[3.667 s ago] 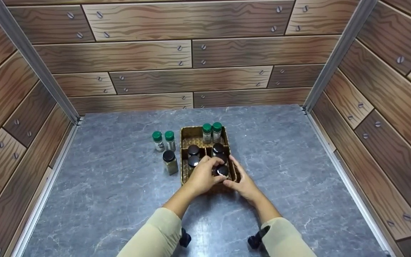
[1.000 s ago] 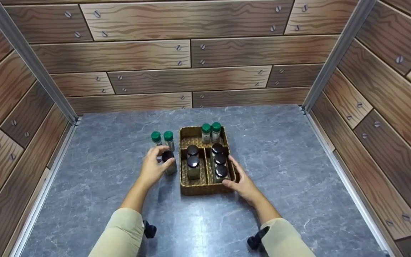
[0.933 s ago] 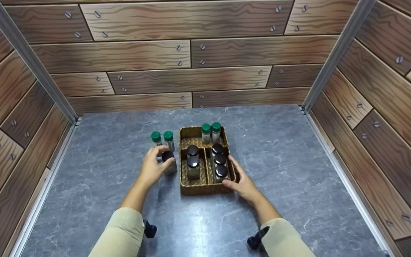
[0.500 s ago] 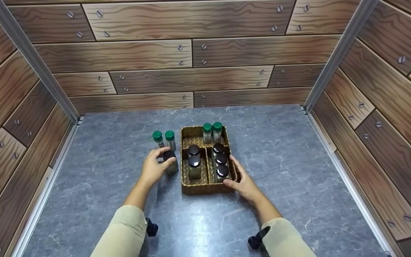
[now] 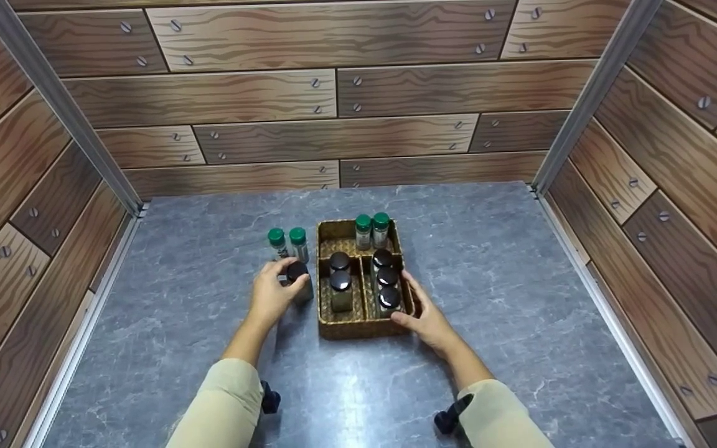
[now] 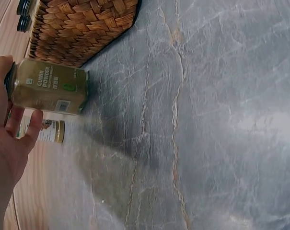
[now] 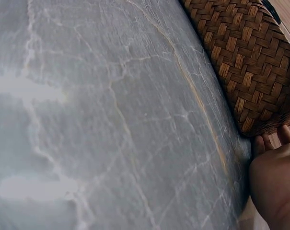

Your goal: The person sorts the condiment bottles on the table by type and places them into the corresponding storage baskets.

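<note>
My left hand [image 5: 273,292] pinches a cumin powder jar [image 6: 51,86] near its black lid, left of the woven basket [image 5: 365,330]. The jar is upright; whether its base touches the table is unclear. My right hand [image 5: 430,320] rests on the basket's right side near the front corner, fingers along the wall and thumb by the near rim. Two black-lidded jars [image 5: 341,298] stand in the front left compartment, and three black-lidded jars [image 5: 388,297] fill the front right one. At the right of the back compartment are two green-capped bottles [image 5: 363,236].
Two more green-capped bottles [image 5: 299,246] stand on the grey marbled table [image 5: 489,267], behind the left hand. Wood-patterned walls [image 5: 396,134] with metal corner posts enclose the table at the back and sides.
My left hand has gone from the jars in the front right compartment to the cumin powder jar on the left, which it now grips. The right hand has stayed at the basket.
</note>
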Tool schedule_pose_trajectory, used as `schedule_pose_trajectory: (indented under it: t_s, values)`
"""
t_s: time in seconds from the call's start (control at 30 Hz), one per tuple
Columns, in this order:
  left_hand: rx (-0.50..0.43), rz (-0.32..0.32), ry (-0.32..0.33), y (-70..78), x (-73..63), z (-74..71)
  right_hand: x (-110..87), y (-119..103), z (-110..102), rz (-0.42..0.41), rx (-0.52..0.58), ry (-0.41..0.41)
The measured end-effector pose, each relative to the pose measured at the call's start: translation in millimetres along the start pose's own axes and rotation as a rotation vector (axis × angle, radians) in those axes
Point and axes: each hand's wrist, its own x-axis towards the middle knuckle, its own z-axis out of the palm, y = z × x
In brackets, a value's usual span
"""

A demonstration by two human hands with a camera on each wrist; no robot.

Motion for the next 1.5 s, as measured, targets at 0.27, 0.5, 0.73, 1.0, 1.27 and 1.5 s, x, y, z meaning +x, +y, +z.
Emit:
schedule_pose_trajectory:
  t_s: [0.27,0.5,0.73,1.0,1.27,1.5]
  values:
    - [0.051,0.040,0.007,1.1,-0.3,1.1,1.0,0,-1,-0.004,-0.015,-0.001]
    - [0.053,0.042,0.011,-0.4,-0.9,2.0,1.4,2,-2,0.006,-0.025,0.002]
    - [0.064,0.056,0.024,-0.5,-2.7,2.9,2.1,2,-2,-0.004,-0.002,-0.013]
    - [0.044,0.063,0.025,-0.5,-4.9,1.8,1.1,2,-2,-0.003,-0.003,-0.005]
    - [0.004,0.015,0.042,-3.3,-12.1,-3.1,0.8,1,-1,0.011,-0.021,-0.006]
    - [-0.053,-0.018,0.034,-4.4,-19.1,-8.6,1.2,3,-2,0.012,-0.039,-0.002]
